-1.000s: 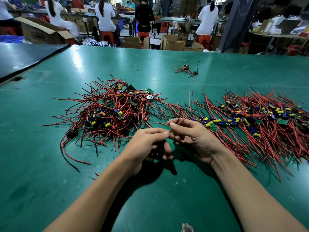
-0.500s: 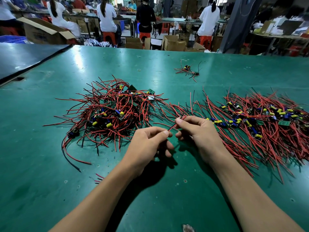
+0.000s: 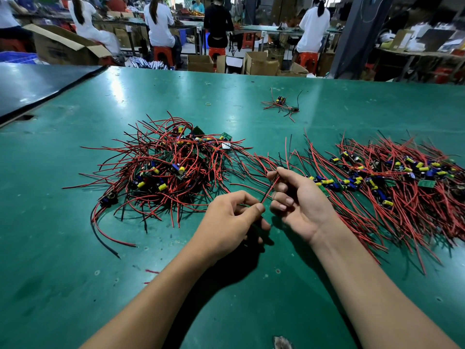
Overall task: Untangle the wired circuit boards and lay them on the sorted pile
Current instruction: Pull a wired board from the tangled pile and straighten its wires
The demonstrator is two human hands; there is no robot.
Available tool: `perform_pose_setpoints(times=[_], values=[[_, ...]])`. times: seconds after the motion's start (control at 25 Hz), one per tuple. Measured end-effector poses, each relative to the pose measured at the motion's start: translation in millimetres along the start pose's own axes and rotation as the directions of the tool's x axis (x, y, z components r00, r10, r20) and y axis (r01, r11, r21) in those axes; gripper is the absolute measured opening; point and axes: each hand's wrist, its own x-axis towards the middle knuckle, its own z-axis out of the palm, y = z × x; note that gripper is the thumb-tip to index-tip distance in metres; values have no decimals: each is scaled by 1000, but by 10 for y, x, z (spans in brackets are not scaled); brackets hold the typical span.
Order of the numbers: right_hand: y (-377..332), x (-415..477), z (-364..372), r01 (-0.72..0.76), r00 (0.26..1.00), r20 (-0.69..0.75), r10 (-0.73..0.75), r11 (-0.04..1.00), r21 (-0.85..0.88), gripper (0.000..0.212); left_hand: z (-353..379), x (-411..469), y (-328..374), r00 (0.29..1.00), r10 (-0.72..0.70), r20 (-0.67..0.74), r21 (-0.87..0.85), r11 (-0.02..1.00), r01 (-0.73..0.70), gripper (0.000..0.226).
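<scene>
Just right of the tangle (image 3: 173, 165), the left hand (image 3: 231, 220) pinches a red wire (image 3: 269, 190) low and the right hand (image 3: 302, 200) pinches it high. The sorted pile (image 3: 402, 182) lies farther right of the tangle.

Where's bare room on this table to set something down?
Bare: table left of the tangled pile, near the forearms, and far around the small bundle. Crowded: sorted pile at right, and the gap where left hand and right hand pinch a wire.

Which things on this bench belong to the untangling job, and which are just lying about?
Job: tangled pile of wired boards; sorted pile; red wire, pinched by left hand and right hand.
Lying about: rubber band; cardboard boxes; red stools.
</scene>
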Motion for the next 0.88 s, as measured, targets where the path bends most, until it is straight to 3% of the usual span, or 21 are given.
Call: perform_pose_setpoints(times=[0.16,0.32,0.44,0.6,0.68,0.72,0.8,0.88], values=[[-59,-27,-21,-146,987,92,133,978,152,14,-23,-10,3,999,1,35,-41,999,1,12],[-48,-23,-49,-118,989,101,107,987,112,18,-58,-25,20,997,14,73,-14,1000,-13,12],[-35,-24,-49,-35,995,91,35,999,3,23,-69,-37,37,999,15,35,-50,999,-13,15],[11,-16,-49,38,997,75,-25,982,-184,54,-80,-20,89,994,-14,-109,-183,983,-6,15],[45,-37,-82,95,994,90,-70,944,-317,42,-109,0,137,986,-47,-161,-280,960,0,15],[67,-52,-98,161,986,119,-119,872,-462,33,-129,9,165,983,-60,-176,-332,943,-2,14],[113,-87,-102,361,933,290,-215,517,-776,15,-177,26,217,977,-78,-200,-464,886,-24,13],[211,-117,-73,510,856,470,-217,200,-837,9,-202,44,253,972,-85,-217,-605,794,-66,10]])
